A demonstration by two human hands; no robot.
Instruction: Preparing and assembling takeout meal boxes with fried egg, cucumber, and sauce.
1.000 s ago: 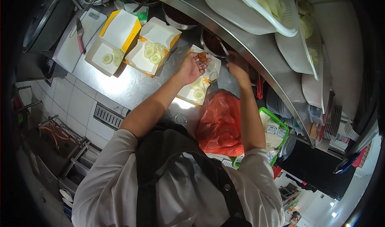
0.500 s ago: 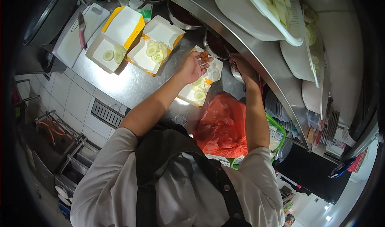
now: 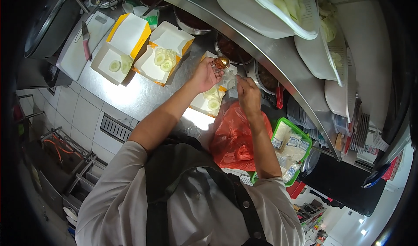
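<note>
Shifted from the pot point(image 3: 217, 49) to five o'clock of the small cup point(image 3: 219, 67), the right hand point(image 3: 248, 93) is closed in a grip on an apparent spoon point(image 3: 224, 62); reddish sauce point(image 3: 216, 63) is seemingly being added. The cup is clasped in the left hand point(image 3: 204, 76). At six o'clock, cucumber slices point(image 3: 213, 103) are seen in an open box point(image 3: 199, 102).

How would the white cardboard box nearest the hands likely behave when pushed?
The open white cardboard box would probably slide easily, since the shiny metal counter looks smooth. Its thin cardboard might bend. The round pale green cucumber slices, lying loose, could shift.
</note>
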